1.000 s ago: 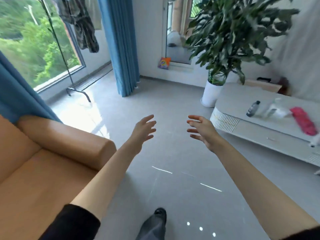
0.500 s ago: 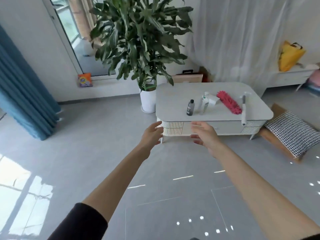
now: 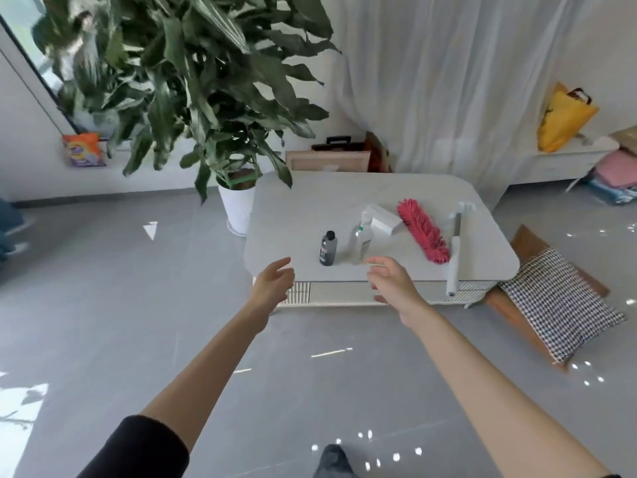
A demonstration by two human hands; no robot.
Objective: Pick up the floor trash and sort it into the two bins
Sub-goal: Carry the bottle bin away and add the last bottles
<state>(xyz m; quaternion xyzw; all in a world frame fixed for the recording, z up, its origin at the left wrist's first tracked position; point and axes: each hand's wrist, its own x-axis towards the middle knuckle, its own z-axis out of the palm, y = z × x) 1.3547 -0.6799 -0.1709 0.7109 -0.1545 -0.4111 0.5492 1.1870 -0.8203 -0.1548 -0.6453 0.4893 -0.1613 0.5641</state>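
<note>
My left hand point(image 3: 272, 284) and my right hand point(image 3: 393, 281) are stretched out ahead of me, both with relaxed fingers and holding nothing. They hover in front of the near edge of a low white coffee table point(image 3: 310, 205). No bins are in view. An orange snack bag point(image 3: 83, 150) lies on the ledge at the far left by the window. The grey floor around my hands shows no litter.
On the table stand a dark bottle point(image 3: 328, 248), a clear bottle point(image 3: 362, 241), a white box point(image 3: 384, 219), a red duster point(image 3: 422, 235) and a white roller point(image 3: 454, 251). A potted plant point(image 3: 238, 208) stands left of it, a checked cushion point(image 3: 558, 298) lies right, a yellow bag point(image 3: 562, 120) sits farther back.
The view has swung right, away from the sofa and blue curtain, and closer to the coffee table. Both hands stay raised and empty.
</note>
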